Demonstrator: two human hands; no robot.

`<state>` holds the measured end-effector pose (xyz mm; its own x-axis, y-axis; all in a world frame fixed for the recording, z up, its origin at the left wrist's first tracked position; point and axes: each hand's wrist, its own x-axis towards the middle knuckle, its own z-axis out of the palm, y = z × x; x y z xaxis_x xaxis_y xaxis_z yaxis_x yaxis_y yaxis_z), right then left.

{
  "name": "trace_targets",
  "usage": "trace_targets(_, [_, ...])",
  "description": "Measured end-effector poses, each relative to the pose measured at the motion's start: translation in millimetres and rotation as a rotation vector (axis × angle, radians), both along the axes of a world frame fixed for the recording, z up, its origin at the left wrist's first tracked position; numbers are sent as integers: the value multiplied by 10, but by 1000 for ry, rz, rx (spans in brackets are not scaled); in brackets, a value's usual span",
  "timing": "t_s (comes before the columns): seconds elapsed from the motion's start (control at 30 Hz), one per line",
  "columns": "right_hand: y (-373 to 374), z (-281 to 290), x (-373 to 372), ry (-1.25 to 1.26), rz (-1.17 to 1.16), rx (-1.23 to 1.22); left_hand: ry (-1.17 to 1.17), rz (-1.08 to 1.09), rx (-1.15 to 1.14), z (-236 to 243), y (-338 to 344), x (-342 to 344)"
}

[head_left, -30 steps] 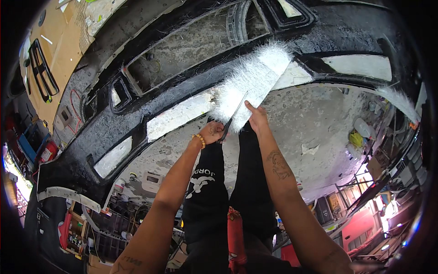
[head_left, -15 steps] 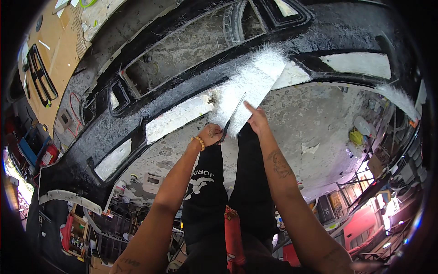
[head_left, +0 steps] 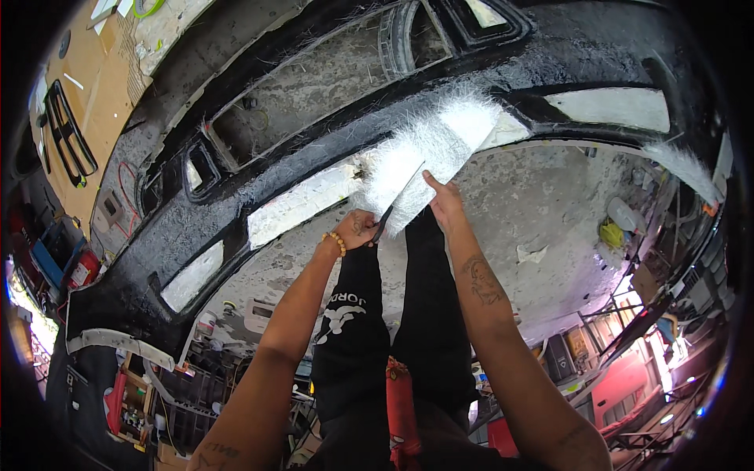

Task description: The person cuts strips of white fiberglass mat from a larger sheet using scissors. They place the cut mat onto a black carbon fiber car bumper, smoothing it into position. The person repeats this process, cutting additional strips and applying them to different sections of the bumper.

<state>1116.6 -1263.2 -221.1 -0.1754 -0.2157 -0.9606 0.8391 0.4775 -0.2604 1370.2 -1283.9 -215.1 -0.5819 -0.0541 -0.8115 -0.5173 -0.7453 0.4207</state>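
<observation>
My left hand [head_left: 357, 229] is closed on dark-handled scissors [head_left: 385, 216], whose long blades lie over a white fibrous mat [head_left: 440, 137], apparently fiberglass. My right hand [head_left: 441, 200] grips the mat at its lower right edge, thumb on top. The mat lies slanted over a curved black molded part [head_left: 298, 129], shaped like a car bumper, with cut openings and several pale inset panels [head_left: 302, 200]. Loose fibres stick out along the mat's upper and left edges.
A cardboard-covered surface [head_left: 98, 94] at upper left holds a black slotted frame [head_left: 67, 133]. Another strip of fibre mat [head_left: 683, 169] hangs at the part's right end. A red canister [head_left: 82, 271] stands left. Grey concrete floor [head_left: 534, 204] shows beneath, with clutter and red panels [head_left: 620, 385] behind me.
My hands and the mat have shifted only slightly. My left hand still holds the scissors against the mat, and my right hand still grips its edge.
</observation>
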Motion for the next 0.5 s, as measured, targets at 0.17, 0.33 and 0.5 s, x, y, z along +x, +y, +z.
trace_targets(0.17, [73,-1,23,5,182,-8,6,-189,-196,78,-119,-123])
trace_targets(0.33, [48,101,64,87,94,7,11,-152,-244,243,-287,-223])
trace_targets(0.5, [9,154,74,58,201,94,-4,-128,-142,24,-141,-228])
